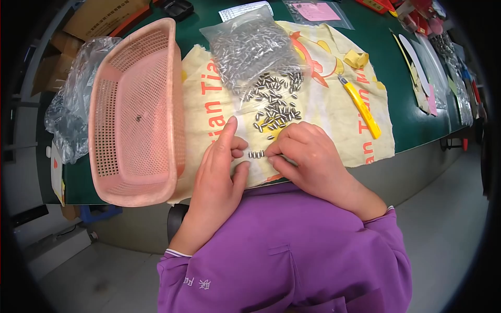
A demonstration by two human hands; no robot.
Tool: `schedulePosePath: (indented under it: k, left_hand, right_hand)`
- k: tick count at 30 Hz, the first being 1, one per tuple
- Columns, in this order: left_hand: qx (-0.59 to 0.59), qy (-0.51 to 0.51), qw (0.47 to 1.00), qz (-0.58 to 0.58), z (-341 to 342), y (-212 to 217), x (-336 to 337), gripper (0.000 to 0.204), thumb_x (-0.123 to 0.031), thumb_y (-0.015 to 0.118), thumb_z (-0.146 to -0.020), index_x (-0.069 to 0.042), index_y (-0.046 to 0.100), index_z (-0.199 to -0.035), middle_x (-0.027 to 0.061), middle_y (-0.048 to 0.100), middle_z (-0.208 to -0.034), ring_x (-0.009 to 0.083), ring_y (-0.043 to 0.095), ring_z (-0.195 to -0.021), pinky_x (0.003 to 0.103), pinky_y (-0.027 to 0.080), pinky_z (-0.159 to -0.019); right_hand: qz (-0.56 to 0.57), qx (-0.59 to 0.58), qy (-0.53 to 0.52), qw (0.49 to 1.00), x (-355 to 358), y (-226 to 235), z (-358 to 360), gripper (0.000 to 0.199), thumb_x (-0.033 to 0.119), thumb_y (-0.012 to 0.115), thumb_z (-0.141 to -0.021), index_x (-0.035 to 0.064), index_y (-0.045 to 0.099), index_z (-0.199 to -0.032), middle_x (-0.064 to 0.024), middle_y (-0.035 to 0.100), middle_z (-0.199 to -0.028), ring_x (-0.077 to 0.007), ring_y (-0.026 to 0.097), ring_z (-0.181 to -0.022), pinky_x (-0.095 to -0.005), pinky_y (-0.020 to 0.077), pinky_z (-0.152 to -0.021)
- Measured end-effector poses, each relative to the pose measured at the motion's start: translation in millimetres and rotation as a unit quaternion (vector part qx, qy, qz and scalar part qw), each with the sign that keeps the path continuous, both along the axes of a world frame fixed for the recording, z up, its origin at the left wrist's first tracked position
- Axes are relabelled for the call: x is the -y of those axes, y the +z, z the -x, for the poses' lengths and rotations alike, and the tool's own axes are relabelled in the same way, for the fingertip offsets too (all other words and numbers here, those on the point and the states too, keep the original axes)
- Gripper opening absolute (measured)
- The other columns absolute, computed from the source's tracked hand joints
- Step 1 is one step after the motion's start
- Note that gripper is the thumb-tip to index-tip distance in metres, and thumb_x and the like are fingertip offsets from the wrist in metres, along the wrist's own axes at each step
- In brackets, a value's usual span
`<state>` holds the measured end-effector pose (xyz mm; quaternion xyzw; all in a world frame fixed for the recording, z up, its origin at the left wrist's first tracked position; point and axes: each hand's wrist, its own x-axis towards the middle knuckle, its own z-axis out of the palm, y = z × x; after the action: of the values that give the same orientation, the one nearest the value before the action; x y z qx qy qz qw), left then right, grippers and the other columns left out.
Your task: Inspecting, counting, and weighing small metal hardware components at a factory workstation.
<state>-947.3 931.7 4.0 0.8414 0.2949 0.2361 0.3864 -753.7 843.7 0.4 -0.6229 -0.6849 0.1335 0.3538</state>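
**A:** Both hands are down on the cream cloth (334, 135) near the front edge of the green worktop (417, 120). The left hand (222, 167) lies flat-ish, index finger stretched straight out, the other fingers curled loosely, gripping nothing.

**B:** And the right hand (308, 159)?

**A:** Knuckles up, fingers bent in, tips pinching at the end of a short row of small metal pins (256, 154) lined up between the two hands. I can't tell whether it has actually taken hold of one. Four or five pins in that row; too small to be sure.

**B:** Any others?

**A:** A loose scatter of shiny, stubby pins (274, 101) spreads toward the cloth's middle, too many to count, spilling from one clear plastic bag (250, 47) packed with them.

**B:** Around them?

**A:** One pink perforated plastic basket (136, 112) sits at the cloth's left edge, crumpled clear film (73, 99) beyond it. One yellow utility knife (360, 107) lies toward the cloth's right edge.
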Motion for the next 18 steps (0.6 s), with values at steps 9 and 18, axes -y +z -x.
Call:
schedulePosePath:
  k: [9, 18]
  left_hand:
    - [-0.005, 0.007, 1.0, 0.007, 2.6, -1.1, -1.4, 0.08, 0.013, 0.064, -0.081, -0.002, 0.033, -0.153, 0.0107, 0.061, -0.107, 0.0237, 0.06, -0.094, 0.036, 0.052, -0.085]
    - [-0.001, -0.009, 1.0, 0.018, -1.4, -1.6, -0.2, 0.082, 0.013, 0.064, -0.081, -0.004, 0.033, -0.154, 0.0107, 0.06, -0.108, 0.0228, 0.06, -0.092, 0.035, 0.052, -0.084]
  right_hand:
    - [-0.002, 0.006, -0.001, 1.0, -2.8, 0.7, 2.6, 0.014, 0.009, 0.079, -0.077, 0.0109, 0.07, -0.088, -0.003, 0.062, -0.089, -0.0238, 0.063, -0.088, -0.0382, 0.0478, -0.079]
    - [-0.015, 0.002, 0.003, 1.0, 0.5, -1.1, -0.8, 0.012, 0.01, 0.075, -0.079, 0.0104, 0.07, -0.089, -0.0036, 0.059, -0.089, -0.0248, 0.06, -0.087, -0.0389, 0.0453, -0.075]
